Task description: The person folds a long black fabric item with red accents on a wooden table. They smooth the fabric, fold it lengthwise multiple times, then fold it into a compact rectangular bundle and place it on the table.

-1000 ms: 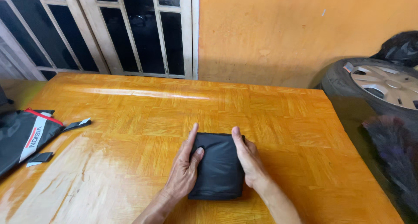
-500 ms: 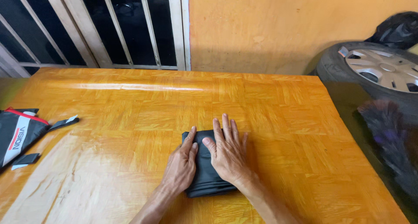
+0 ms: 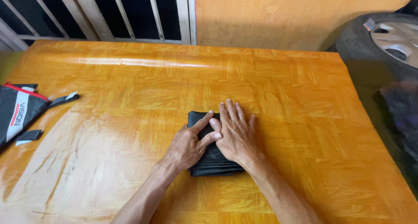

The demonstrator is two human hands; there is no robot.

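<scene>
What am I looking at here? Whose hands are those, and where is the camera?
The camera sits on a person's head and looks down, so you see that person's own two bare hands. There is no machine. The left hand and right hand both press flat on a folded black cloth, which lies on an orange wooden table. Neither hand is lifting anything. At the table's left edge lies a black bag with red and white trim. Beyond the table are a barred window, an orange wall and, on the right, a car tyre.
</scene>
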